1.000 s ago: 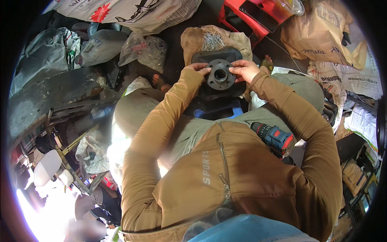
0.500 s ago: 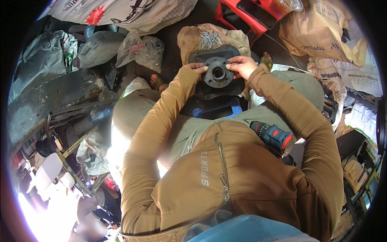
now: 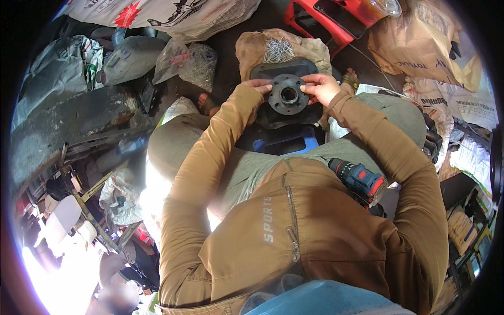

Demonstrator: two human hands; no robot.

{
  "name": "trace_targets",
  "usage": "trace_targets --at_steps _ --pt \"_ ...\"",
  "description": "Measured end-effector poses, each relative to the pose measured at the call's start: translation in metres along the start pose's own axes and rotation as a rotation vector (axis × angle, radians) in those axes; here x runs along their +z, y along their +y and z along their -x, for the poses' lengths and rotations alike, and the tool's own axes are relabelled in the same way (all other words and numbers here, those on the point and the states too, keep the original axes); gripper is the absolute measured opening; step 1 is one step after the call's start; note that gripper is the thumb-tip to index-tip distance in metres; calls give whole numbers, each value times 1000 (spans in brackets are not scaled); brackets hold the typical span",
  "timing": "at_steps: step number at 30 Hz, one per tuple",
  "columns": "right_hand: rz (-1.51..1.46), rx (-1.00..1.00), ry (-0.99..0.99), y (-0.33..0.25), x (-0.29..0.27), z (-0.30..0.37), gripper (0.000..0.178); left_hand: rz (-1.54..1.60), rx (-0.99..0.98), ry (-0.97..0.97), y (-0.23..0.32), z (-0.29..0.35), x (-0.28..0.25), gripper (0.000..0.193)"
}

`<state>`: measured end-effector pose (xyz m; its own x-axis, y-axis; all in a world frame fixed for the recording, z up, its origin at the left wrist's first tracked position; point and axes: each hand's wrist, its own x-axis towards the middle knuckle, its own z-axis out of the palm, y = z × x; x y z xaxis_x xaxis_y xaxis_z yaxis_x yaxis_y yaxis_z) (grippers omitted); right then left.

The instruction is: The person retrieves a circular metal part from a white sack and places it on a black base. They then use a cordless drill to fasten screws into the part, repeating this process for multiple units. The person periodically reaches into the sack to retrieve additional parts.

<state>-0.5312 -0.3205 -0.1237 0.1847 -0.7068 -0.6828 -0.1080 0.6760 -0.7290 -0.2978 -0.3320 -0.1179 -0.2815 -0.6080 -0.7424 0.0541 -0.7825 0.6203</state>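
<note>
We hold black round flange with both hands: left hand pinches its left rim, right hand pinches its right rim. Flange is over middle of black plate, between far and near edges; we cannot tell if they touch. Beyond far edge, many screws lie on brown sack. Past near edge, we see blue frame.

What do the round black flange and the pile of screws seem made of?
Flange: probably satin plastic, given its evenly dark, soft sheen, though coated metal is possible. Screws: likely metal with a bright finish, judging by their silvery glints; plating can't be told.
</note>
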Motion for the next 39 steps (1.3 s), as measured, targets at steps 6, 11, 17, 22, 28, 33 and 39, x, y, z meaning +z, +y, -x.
trace_targets --at_steps 6,11,17,22,28,33,39 --pt "-25 2 3 0 1 2 32 7 -3 -36 -1 -4 -3 28" --pt "24 -9 9 -1 1 1 31 -57 0 4 -2 -2 -3 26" --pt "-1 -2 16 0 1 1 31 -18 55 11 -4 -2 0 25" --pt "-17 3 37 1 3 0 31 8 60 36 -7 -6 1 22" --pt "-34 0 33 0 4 2 32 -22 60 39 -6 -7 0 22" --pt "-23 -11 20 0 4 2 32 -125 41 38 0 -2 0 25" --pt "-26 -5 21 -1 4 2 32 -97 50 30 4 2 3 25"
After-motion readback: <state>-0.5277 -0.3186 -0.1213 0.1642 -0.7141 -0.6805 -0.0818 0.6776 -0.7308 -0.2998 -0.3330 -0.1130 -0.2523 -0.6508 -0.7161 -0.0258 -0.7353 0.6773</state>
